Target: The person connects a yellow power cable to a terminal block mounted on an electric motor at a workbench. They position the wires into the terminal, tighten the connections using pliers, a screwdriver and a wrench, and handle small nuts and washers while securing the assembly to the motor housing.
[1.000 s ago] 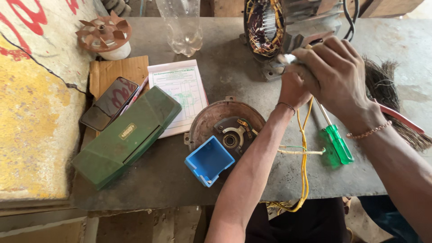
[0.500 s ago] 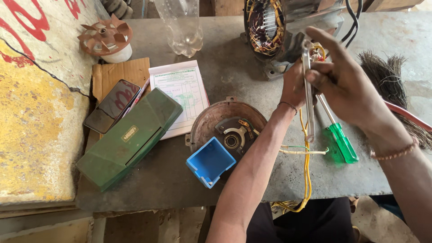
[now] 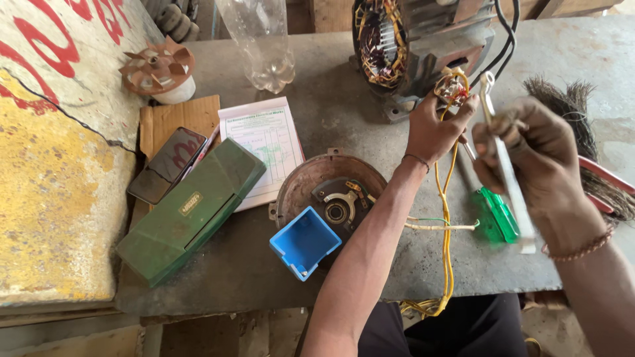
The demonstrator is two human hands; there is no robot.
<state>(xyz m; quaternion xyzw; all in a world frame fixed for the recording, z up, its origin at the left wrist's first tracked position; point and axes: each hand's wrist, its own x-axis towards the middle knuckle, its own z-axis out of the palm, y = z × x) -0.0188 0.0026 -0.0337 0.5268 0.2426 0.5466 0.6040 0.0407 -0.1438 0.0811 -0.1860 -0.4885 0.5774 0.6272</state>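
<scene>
Two hands are busy: the left hand (image 3: 433, 132) pinches yellow wires (image 3: 452, 89) at the motor's (image 3: 423, 39) five o'clock, the right hand (image 3: 532, 155) grips a slim steel spanner (image 3: 506, 165).

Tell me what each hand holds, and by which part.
Right hand: slim metal spanner, gripped mid-shaft. Left hand: yellow wire bundle, pinched at its top end.

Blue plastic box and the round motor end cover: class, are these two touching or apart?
Touching. In the head view the blue box overlaps and rests against the lower edge of the end cover, no gap visible.
</scene>
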